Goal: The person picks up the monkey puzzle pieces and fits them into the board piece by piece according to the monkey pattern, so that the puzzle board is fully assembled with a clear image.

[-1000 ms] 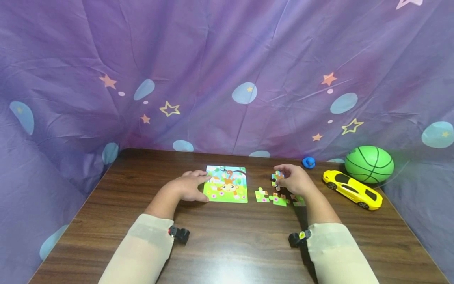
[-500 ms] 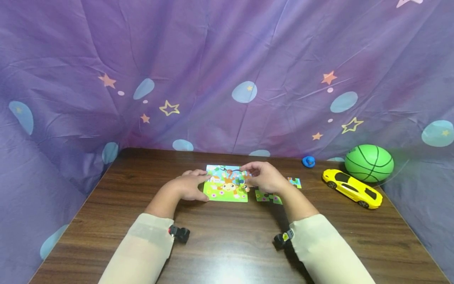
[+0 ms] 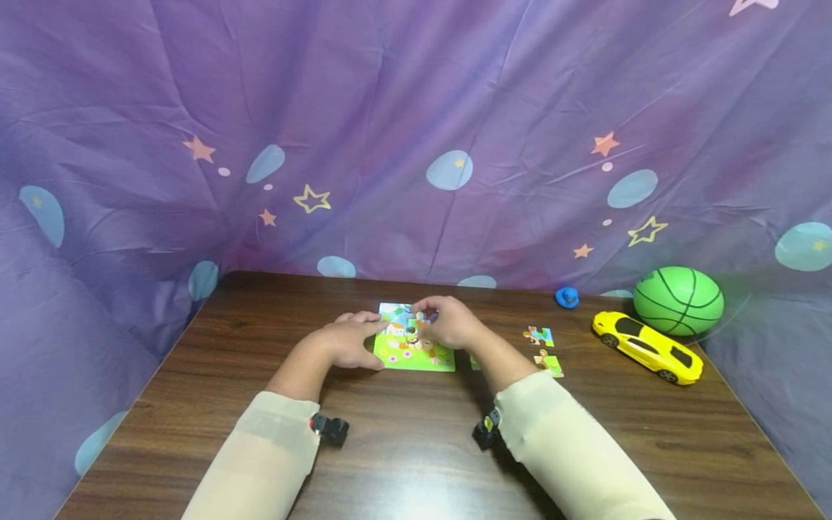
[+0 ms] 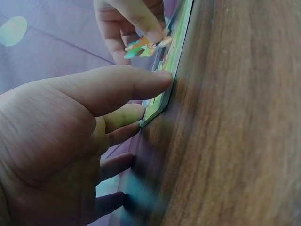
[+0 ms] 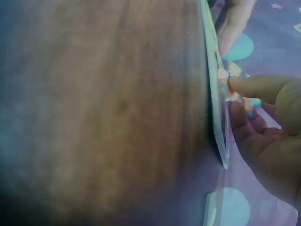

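A square jigsaw puzzle board [image 3: 419,363] with a cartoon monkey picture lies on the table. My left hand [image 3: 349,342] rests at its left side; the thumb touches the near edge in the left wrist view, and the fingers are fairly straight. Between thumb and fingertips my right hand [image 3: 453,322] pinches a jigsaw piece [image 4: 139,49], orange, green and blue, over the board. Part of the board's right side is hidden behind the right hand. On the right lie loose jigsaw pieces, one with a blue corner [image 3: 541,335] and one mostly green [image 3: 549,362].
A yellow toy car [image 3: 646,348], a green ball [image 3: 678,301] and a small blue rubber duck [image 3: 567,297] stand at the table's right. Under the right forearm, the edge of another piece [image 3: 475,363] shows. A purple patterned cloth [image 3: 390,130] hangs behind the table [image 3: 390,448].
My right hand has carried a jigsaw piece leftward from the loose pieces to above the board. The left hand has stayed at the board's left side.
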Available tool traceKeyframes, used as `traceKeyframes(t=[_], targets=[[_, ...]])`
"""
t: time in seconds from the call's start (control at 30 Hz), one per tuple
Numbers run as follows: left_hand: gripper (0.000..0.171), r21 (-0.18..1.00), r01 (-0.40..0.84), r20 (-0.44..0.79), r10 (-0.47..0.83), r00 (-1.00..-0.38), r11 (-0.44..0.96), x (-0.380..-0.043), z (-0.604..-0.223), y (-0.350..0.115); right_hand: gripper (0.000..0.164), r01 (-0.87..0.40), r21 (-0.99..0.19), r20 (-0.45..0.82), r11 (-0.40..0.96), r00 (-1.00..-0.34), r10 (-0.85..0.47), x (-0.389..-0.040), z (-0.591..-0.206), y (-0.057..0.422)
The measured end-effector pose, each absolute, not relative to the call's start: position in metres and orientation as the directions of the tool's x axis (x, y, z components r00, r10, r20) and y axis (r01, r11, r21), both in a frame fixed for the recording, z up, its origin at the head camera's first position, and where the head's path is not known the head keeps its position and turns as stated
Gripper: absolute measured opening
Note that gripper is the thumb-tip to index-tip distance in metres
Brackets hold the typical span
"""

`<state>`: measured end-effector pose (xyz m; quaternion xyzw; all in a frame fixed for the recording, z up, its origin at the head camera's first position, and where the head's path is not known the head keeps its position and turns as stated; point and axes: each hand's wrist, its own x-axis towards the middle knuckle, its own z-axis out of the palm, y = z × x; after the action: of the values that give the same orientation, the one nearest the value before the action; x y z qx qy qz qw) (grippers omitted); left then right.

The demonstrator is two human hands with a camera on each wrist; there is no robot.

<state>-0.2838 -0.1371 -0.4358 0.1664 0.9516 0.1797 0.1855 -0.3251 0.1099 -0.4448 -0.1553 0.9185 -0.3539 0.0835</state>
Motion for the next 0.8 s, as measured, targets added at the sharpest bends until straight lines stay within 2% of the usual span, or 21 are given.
traceKeyframes(t=[0.13,0.23,0.5,0.8], targets=[[0.093,0.405,0.25,-0.291,0.383,-0.877,0.88,-0.2838,-0.4356,-0.1366,0.065,-0.202,-0.643,-0.079,0.739,-0.942,-0.326,-0.324,-0.4456,0.1046],[0.093,0.404,0.247,-0.292,0.38,-0.878,0.881,-0.2834,-0.4353,-0.1364,0.072,-0.201,-0.624,-0.086,0.756,-0.943,-0.321,-0.3233,-0.4467,0.1024],[0.091,0.405,0.232,-0.307,0.371,-0.877,0.884,-0.2832,-0.4352,-0.1362,0.062,-0.296,-0.543,-0.056,0.786,-0.921,-0.385,-0.3231,-0.4448,0.1041],[0.092,0.406,0.236,-0.299,0.373,-0.878,0.883,-0.2831,-0.4357,-0.1376,0.063,-0.371,-0.46,-0.115,0.807,-0.876,-0.469,-0.3219,-0.439,0.1055]])
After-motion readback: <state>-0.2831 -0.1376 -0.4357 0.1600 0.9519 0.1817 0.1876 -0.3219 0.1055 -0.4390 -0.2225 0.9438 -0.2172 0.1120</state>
